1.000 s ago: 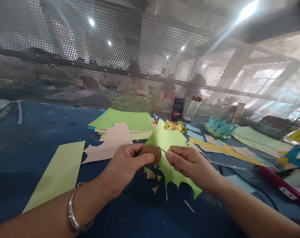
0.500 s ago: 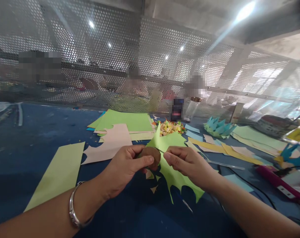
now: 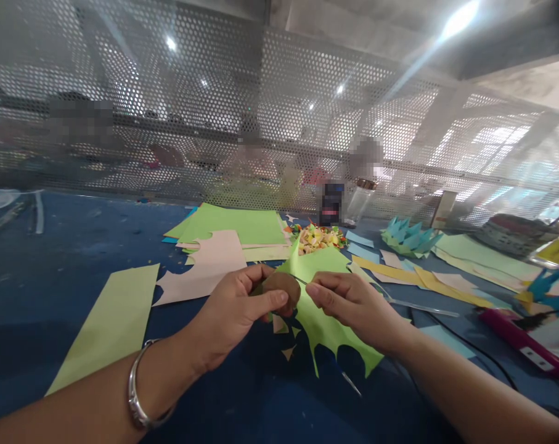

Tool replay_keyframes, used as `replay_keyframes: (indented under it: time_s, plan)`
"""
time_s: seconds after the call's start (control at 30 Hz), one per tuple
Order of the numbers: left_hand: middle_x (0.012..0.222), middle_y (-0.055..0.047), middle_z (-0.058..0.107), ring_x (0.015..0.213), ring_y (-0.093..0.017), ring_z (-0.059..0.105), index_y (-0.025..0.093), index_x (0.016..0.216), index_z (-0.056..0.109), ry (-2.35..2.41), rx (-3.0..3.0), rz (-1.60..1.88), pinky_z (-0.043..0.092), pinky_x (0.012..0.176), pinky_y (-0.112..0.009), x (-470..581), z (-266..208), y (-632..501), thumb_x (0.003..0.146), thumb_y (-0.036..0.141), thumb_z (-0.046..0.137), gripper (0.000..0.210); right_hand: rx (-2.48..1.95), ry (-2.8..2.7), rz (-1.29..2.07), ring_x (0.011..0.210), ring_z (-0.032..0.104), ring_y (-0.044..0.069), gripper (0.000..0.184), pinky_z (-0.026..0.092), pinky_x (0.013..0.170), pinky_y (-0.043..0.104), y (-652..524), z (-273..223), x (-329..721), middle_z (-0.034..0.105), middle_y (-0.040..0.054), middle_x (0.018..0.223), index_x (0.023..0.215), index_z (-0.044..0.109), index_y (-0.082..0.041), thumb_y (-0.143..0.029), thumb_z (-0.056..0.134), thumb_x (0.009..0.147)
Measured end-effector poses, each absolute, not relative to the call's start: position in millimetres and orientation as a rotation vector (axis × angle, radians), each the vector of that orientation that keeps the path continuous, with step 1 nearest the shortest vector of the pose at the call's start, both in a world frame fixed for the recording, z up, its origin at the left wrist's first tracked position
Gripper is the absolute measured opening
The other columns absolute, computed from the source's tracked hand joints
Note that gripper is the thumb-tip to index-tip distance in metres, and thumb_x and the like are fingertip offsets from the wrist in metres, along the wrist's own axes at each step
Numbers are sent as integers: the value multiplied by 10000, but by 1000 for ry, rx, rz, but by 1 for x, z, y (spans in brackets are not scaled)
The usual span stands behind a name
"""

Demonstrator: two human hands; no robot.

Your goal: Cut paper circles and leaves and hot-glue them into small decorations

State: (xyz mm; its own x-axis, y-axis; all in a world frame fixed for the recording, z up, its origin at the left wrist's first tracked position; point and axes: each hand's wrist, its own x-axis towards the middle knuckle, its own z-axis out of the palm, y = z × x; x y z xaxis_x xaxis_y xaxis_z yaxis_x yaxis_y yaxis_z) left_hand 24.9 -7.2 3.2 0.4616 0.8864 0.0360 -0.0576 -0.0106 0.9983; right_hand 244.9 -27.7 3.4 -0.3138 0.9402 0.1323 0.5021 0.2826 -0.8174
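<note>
My left hand (image 3: pixel 249 299) is closed on a brown round disc (image 3: pixel 281 288), thumb on its face and fingers behind it. A green sheet of paper (image 3: pixel 328 314) with scalloped cut-outs along its lower edge stands and lies just behind the disc; whether my left fingers also grip it is hidden. My right hand (image 3: pixel 348 302) is pinched on a thin dark tool (image 3: pixel 300 280) whose tip reaches the disc's upper right edge. Its kind is too small to make out. Beneath the hands are small triangular paper scraps (image 3: pixel 288 353) and a pen (image 3: pixel 352 383).
Stacked coloured sheets (image 3: pixel 233 223), a scalloped pink sheet (image 3: pixel 214 262) and a pale green strip (image 3: pixel 106 327) lie left. Behind is a pile of small paper pieces (image 3: pixel 318 237). On the right are a blue paper crown (image 3: pixel 411 237), yellow strips (image 3: pixel 450 287) and a magenta power strip (image 3: pixel 522 342).
Both hands stay almost in place. The green sheet's raised part behind the disc sits slightly lower, and the view has shifted very little.
</note>
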Motion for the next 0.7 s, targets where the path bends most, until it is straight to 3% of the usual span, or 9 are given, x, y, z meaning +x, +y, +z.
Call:
replay_keyframes:
  time_s: [0.7]
  plan:
    - [773, -19, 744, 720, -151, 656, 195, 923, 749, 822, 1385, 923, 383, 597, -239, 24, -1, -1, 777, 294, 799, 183, -1251, -1960, 828, 559, 286, 102, 466, 245, 522, 279, -29, 7, 247, 343, -56, 620, 679, 453, -206, -547, 491, 995]
